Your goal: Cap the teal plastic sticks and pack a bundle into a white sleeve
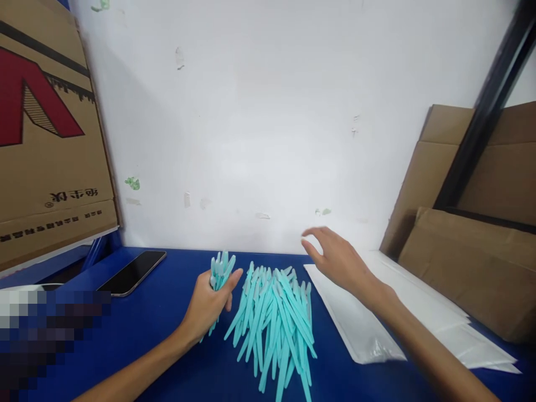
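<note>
My left hand [213, 301] is closed around a bunch of turquoise eyebrow razors [221, 269], slim handles whose pale capped ends stick up above the fingers. Just right of it, a large loose pile of the same razors [274, 324] lies on the blue table [167, 346], capped ends toward the wall and handles fanned toward me. My right hand [335, 257] hovers beyond the pile on the right, over the edge of the white plastic bags [355, 329]. Its thumb and fingers are apart and curved, with nothing between them.
A dark phone [133, 273] lies at the left of the table. A big printed carton [50, 167] stands behind it. Cardboard pieces [464, 268] lean at the right beside a black post [481, 117]. A white wall [259, 123] closes off the back.
</note>
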Motion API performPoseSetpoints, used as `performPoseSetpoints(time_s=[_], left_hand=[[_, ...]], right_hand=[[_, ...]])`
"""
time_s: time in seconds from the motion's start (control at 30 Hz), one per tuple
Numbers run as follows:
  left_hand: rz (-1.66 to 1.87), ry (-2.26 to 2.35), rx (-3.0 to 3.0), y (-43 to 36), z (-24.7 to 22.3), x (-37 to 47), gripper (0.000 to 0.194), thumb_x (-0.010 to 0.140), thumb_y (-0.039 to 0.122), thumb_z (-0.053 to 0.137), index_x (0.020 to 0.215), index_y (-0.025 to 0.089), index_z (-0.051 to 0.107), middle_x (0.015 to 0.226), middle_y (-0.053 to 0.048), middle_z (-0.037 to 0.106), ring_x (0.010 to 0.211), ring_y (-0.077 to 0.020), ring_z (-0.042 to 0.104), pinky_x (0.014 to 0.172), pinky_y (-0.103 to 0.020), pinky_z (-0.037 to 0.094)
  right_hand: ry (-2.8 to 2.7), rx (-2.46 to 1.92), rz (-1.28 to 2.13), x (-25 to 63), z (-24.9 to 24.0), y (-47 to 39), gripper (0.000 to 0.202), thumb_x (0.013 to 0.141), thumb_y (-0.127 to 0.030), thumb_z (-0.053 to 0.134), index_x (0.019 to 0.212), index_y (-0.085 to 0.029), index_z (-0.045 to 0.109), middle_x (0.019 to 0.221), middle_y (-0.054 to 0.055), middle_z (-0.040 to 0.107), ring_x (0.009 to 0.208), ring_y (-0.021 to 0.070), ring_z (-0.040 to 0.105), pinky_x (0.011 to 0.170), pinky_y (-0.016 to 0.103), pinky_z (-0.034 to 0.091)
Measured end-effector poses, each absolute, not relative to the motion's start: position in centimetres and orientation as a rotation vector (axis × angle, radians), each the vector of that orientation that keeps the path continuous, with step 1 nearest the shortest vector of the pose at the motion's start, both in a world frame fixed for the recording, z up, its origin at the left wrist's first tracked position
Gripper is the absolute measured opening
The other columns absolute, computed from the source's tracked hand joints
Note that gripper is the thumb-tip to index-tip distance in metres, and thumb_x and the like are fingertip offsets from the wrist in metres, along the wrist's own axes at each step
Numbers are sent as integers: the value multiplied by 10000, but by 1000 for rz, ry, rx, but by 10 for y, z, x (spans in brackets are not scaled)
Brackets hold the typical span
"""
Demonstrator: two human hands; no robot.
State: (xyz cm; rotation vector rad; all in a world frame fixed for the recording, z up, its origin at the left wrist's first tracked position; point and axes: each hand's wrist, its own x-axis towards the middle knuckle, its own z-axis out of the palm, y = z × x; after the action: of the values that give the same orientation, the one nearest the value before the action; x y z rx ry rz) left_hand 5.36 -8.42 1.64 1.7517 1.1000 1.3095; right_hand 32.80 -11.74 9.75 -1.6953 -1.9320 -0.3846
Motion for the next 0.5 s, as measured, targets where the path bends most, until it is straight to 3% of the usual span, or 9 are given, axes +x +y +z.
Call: performPoseSetpoints(time_s=[0.1,0.2,0.33,0.5], left_hand=[[1325,1083,1681,-80,18,51,478,917,540,531,583,209,443,369,55,447,343,-116,458,443,-227,385],[1406,1091,1671,-76,25,46,485,948,548,482,608,203,458,379,54,440,350,-111,456,425,-217,373],[1572,1123,1560,-68,26,41,463,927,535,533,624,204,416,478,57,425,418,-89,398,418,-201,330],[1580,1254,1529,-64,15,42,515,803,557,681,610,211,353,519,80,318,474,-79,302,431,-201,265]], right_hand=[[-1935,-2273,-364,375,74,-110,405,994,-424,380,1256,-206,599,1165,146,661,1056,299,631,861,413,491],[-1771,-2541,-323,417,57,-107,456,939,-463,488,1279,-181,602,1198,194,646,1124,388,597,882,495,464],[-1499,-2781,-288,460,44,-104,713,832,-588,595,1357,-109,535,1284,298,569,1200,485,536,884,570,438],[-1451,-2830,-223,481,32,-100,761,748,-598,660,1362,-170,524,1212,228,633,1125,420,608,827,502,478]])
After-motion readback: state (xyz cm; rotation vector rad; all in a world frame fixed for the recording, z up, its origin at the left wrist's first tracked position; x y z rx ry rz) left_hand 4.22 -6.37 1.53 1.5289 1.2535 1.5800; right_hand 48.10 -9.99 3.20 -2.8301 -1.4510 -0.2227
